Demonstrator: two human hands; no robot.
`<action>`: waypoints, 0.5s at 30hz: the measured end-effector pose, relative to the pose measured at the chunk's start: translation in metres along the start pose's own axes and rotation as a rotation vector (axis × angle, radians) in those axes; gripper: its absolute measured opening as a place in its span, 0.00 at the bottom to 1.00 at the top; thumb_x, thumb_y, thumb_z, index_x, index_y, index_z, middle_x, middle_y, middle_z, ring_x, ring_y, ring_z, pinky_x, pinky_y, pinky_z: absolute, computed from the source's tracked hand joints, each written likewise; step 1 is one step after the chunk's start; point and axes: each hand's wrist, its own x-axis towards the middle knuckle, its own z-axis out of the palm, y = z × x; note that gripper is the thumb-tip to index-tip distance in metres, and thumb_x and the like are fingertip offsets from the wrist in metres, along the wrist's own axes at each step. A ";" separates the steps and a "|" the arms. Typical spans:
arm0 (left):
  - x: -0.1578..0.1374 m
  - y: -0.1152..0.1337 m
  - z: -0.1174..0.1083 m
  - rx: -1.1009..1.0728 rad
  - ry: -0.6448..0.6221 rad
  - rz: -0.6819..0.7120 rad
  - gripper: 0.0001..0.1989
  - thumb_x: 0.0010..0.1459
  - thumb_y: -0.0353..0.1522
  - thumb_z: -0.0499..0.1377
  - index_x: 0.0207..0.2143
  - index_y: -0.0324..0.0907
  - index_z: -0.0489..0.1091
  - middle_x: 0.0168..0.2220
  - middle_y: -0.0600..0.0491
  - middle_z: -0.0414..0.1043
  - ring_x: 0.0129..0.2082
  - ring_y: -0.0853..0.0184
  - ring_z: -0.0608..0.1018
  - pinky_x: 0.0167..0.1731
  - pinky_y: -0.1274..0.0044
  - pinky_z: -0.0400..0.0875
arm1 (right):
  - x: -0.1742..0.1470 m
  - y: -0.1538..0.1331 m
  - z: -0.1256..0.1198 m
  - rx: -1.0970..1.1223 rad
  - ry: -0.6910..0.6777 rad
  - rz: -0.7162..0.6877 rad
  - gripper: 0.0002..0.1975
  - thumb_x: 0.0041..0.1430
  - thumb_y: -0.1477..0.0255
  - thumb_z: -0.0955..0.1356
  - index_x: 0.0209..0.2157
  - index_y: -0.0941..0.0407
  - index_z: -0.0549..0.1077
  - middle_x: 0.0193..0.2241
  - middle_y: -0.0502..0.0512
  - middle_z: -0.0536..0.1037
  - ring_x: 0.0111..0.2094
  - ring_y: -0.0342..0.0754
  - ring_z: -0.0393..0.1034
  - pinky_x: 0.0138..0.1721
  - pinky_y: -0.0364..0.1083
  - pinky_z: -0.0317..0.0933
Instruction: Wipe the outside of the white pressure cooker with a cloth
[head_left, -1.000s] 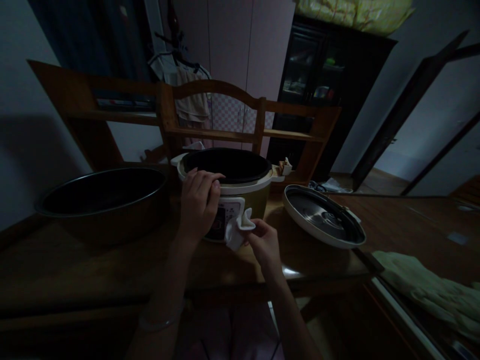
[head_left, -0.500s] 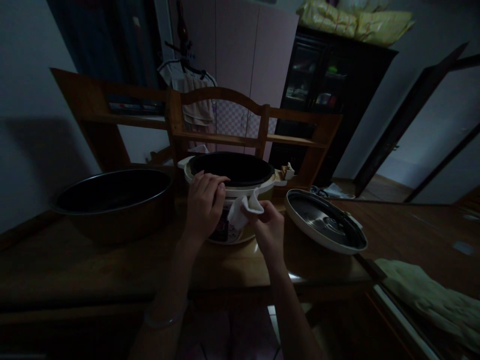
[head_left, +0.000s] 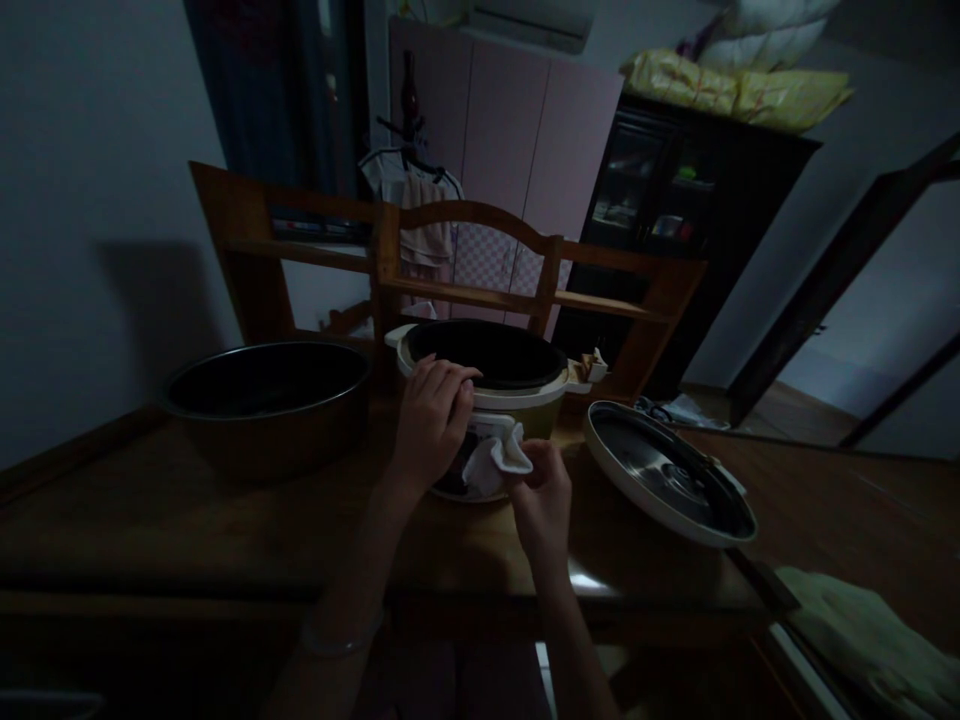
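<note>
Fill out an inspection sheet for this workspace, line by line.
Surface: wooden table, glossy, with a bright reflection near its front edge.
Job's things: cooker, open on top, dark inside; white cloth before its control panel, contact unclear; dark pot on the left; lid on the right, inner side up.
Clutter: pale crumpled fabric at lower right, beyond the table.
Grips: left grip at the cooker's front rim; right grip pinching the white cloth.
Cables: dark coil beyond the lid, possibly a cord; too dim to confirm.
Surroundings: dim light; wooden shelf frame, pink cabinet, dark cabinet behind.
</note>
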 end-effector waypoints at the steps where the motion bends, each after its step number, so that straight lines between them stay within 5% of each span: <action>1: 0.000 0.000 0.000 0.001 -0.002 0.002 0.14 0.69 0.32 0.45 0.46 0.45 0.69 0.45 0.53 0.72 0.51 0.65 0.71 0.66 0.63 0.55 | -0.004 0.002 0.003 -0.007 0.042 -0.034 0.10 0.55 0.69 0.71 0.40 0.55 0.74 0.34 0.51 0.79 0.34 0.46 0.72 0.33 0.42 0.64; 8: 0.000 0.000 -0.002 -0.003 -0.007 0.001 0.14 0.69 0.31 0.45 0.46 0.45 0.69 0.45 0.53 0.72 0.51 0.65 0.71 0.66 0.62 0.55 | -0.019 0.019 0.014 -0.164 0.220 -0.328 0.07 0.62 0.71 0.67 0.37 0.55 0.79 0.37 0.54 0.77 0.40 0.49 0.72 0.42 0.46 0.64; 15: 0.000 0.001 -0.001 -0.012 -0.001 -0.006 0.14 0.69 0.31 0.45 0.46 0.45 0.69 0.45 0.53 0.72 0.51 0.64 0.71 0.65 0.61 0.55 | -0.029 0.034 0.001 -0.188 0.162 -0.280 0.08 0.61 0.72 0.67 0.39 0.55 0.79 0.38 0.55 0.77 0.40 0.50 0.72 0.42 0.46 0.64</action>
